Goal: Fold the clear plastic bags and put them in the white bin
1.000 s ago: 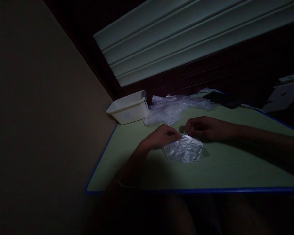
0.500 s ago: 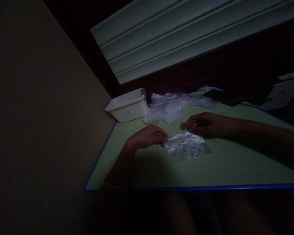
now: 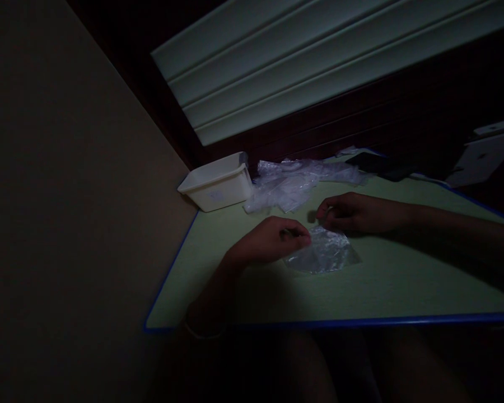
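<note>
A crinkled clear plastic bag (image 3: 330, 254) lies low over the table, glossy in the dim light. My left hand (image 3: 273, 240) comes in from the left, its thumb and fingertips pinched at the bag's upper left part and covering some of it. On the other side, my right hand (image 3: 353, 212) has its fingers curled and its thumb tip at the bag's top edge. That grip looks closed on the plastic, though shadow hides its detail. Past both hands lies a pile of clear plastic bags (image 3: 289, 184).
A white plastic bin (image 3: 218, 187) stands at the table's back left corner, near the wall (image 3: 88, 196). Dark material (image 3: 372, 163) lies behind the pile. White box-like things (image 3: 487, 159) are at the far right. Blue edging (image 3: 361, 322) borders the green table (image 3: 403, 285).
My left hand has moved right along the bag, from its left corner toward my right hand. The right hand has barely moved.
</note>
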### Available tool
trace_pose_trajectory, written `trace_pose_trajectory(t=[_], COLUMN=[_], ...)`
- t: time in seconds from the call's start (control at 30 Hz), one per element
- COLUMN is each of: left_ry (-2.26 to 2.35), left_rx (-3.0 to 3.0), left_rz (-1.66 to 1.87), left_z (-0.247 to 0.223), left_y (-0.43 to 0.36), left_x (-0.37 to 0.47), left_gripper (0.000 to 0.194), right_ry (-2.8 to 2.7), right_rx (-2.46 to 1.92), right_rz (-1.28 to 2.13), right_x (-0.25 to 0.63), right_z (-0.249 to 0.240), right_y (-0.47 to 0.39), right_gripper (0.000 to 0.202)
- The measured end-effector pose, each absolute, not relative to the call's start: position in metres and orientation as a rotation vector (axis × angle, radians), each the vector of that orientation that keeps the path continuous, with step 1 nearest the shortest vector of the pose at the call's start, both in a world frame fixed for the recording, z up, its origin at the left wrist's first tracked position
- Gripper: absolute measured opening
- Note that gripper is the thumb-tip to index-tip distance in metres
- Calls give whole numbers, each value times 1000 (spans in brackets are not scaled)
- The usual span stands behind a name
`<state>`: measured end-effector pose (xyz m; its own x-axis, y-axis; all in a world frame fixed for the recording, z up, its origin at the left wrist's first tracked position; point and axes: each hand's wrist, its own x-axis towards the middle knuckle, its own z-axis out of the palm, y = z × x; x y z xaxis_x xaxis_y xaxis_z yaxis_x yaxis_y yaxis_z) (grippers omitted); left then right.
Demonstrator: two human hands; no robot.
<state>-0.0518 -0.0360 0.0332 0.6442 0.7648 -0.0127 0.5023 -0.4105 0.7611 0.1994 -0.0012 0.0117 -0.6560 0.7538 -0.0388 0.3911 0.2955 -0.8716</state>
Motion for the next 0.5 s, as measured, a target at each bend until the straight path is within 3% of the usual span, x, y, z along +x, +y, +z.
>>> trace_pose_trajectory(t=[0.23,0.5], left_ry=[948,1187], left_rx=[2136,2068], left_rz=[372,665], left_z=[26,14], left_y=[-35,-23], left_x=[-51,-47], left_gripper=[31,30], right_ry=[-2166,-2103], right_rx=[-1028,-1045], right_rz=[1340,1281], right_x=[198,196], right_z=[12,17], right_y=[-4,-6], right_gripper=[40,39])
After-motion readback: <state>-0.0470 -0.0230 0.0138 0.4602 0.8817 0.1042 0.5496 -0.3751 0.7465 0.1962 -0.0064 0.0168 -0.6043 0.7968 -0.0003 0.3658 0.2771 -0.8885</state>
